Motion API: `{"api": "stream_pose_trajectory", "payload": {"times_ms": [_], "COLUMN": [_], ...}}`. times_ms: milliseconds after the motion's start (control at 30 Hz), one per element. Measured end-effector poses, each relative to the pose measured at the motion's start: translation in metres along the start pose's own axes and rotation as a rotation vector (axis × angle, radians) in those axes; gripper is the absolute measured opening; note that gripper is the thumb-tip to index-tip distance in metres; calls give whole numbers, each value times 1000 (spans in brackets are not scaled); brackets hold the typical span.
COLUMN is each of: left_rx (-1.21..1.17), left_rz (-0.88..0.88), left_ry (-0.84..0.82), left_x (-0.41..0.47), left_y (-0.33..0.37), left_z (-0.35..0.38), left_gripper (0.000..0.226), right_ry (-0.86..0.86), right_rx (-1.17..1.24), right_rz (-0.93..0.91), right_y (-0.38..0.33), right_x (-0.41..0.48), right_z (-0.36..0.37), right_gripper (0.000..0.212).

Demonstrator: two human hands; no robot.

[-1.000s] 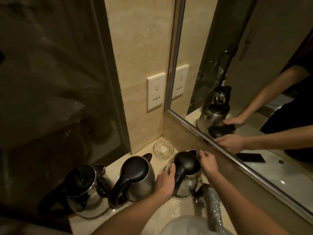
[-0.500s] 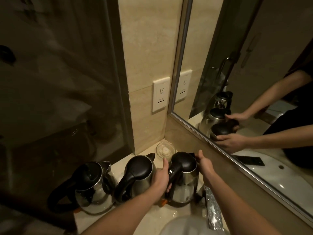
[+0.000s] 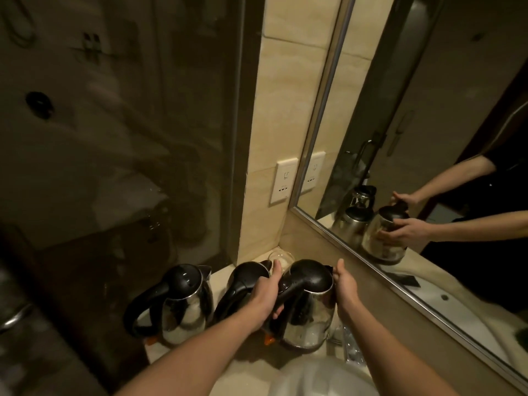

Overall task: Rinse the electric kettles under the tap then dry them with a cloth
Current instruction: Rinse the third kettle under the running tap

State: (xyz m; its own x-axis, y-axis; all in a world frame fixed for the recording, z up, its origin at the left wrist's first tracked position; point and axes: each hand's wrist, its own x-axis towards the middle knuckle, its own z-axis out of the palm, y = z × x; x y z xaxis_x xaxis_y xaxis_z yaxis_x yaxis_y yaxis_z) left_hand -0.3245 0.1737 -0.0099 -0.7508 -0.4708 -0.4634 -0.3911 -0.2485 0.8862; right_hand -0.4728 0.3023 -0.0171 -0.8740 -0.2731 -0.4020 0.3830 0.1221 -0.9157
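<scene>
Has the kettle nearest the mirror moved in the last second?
Yes. Both hands have lifted the steel kettle with the black lid off the pale counter, toward the camera and away from the small glass dish.

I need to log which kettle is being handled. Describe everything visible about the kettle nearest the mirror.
The rightmost kettle has a shiny steel body, a black domed lid, shut, and a black handle. It stands upright by the mirror. The left hand holds its handle side; the right hand presses its far side.

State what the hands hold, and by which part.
Both hold the rightmost kettle: left hand on its handle side, right hand on its spout side.
</scene>
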Motion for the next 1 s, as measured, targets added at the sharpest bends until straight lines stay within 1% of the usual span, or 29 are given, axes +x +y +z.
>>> {"api": "stream_pose_trajectory", "payload": {"times_ms": [133,200,233,300,367,433,567,633,767,833,933,1000], "left_rx": [-12,-7,-2,16,60,119,214,242,288,320,353,374], "left_rz": [52,67,71,78,97,109,120,116,120,125,130,132], "left_ry": [-94,-155,-185,-239,-288,-323,-348,-374,-421,-440,-496,-525], "left_x": [-24,-34,-38,-46,-52,-59,-70,-75,-82,-83,-84,-85], "left_y": [-2,-6,-8,-13,-18,-23,-29,-32,-35,-35,-36,-40], "left_z": [-13,-18,-20,-24,-28,-28,-21,-19,-22,-22,-24,-26], "left_gripper": [71,70,69,69,70,69,66,66,64,63,60,60], "right_ry": [60,79,99,144,155,197,266,267,276,274,277,291], "right_rx": [126,178,202,258,249,275,316,324,343,357,318,287], "right_rz": [3,27,22,38,89,108,76,74,94,56,35,38], "right_y": [20,38,42,35,29,37,53,60,66,68,78,81], "right_x": [-5,-4,-13,-54,-90,-98,-117,-123,-133,-142,-143,-145], "right_z": [-7,-16,-18,-14,-10,-14,-27,-33,-37,-37,-42,-42], "right_gripper": [51,56,59,56,53,52,50,48,52,54,61,62]}}
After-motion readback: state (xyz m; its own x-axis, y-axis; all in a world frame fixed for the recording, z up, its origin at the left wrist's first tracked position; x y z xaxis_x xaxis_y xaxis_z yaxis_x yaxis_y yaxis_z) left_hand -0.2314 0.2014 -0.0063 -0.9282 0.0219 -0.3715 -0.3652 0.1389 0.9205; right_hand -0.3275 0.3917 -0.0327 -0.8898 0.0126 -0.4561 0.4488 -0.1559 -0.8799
